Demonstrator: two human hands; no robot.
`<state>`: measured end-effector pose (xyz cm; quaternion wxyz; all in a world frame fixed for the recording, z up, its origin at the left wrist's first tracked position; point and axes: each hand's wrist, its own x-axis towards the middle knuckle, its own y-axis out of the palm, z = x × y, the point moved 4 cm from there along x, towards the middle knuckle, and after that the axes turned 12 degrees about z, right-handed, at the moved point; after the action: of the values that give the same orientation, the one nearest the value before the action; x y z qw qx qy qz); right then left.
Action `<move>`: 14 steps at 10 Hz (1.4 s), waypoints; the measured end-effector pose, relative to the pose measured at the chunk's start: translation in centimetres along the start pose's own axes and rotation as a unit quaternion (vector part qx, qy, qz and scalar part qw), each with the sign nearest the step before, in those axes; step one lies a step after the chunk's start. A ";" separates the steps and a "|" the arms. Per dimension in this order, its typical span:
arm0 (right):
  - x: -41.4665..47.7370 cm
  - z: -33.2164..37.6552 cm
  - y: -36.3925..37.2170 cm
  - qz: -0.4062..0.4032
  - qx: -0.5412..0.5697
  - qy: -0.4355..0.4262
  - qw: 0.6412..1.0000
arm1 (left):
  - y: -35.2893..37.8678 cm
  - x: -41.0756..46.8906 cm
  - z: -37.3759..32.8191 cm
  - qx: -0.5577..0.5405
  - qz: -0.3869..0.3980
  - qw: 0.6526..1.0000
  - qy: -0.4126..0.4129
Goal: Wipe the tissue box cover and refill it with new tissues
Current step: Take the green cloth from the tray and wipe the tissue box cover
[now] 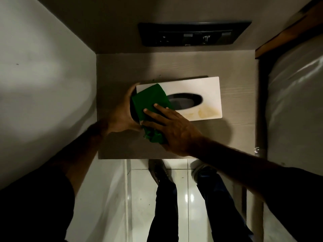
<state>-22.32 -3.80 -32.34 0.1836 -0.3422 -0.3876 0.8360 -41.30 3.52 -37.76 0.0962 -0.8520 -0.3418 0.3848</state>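
A white tissue box cover (201,88) with a dark oval slot lies on a small grey table (236,135). Yellowish stains mark its near right corner. My left hand (120,114) grips the cover's left end. My right hand (173,130) presses a green cloth (150,100) flat against the cover's left part, with the fingers spread on the cloth. The cloth's lower end bunches under my palm. No tissues show in the slot.
A black switch panel (194,34) is set in the wall behind the table. A white wall (43,75) stands close on the left. Plastic-wrapped bedding (295,105) rises on the right. My legs and shoes stand on glossy floor tiles (185,198) below the table's near edge.
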 end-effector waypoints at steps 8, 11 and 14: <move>-11.5 -7.0 -0.2 0.001 0.056 0.138 0.989 | -0.1 -0.4 -1.1 0.099 -0.039 0.994 -0.019; -12.9 -9.0 0.0 -0.020 0.063 0.178 0.982 | -0.2 -0.6 -1.5 0.116 -0.048 0.992 -0.013; -19.6 -12.4 -1.0 -0.130 0.485 0.450 0.739 | -0.3 -0.6 -1.5 0.128 -0.042 0.991 -0.014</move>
<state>0.27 -7.95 -28.87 0.5846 -0.4894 0.1573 0.6277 -40.67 3.50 -36.25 0.2153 -0.8124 -0.3263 0.4327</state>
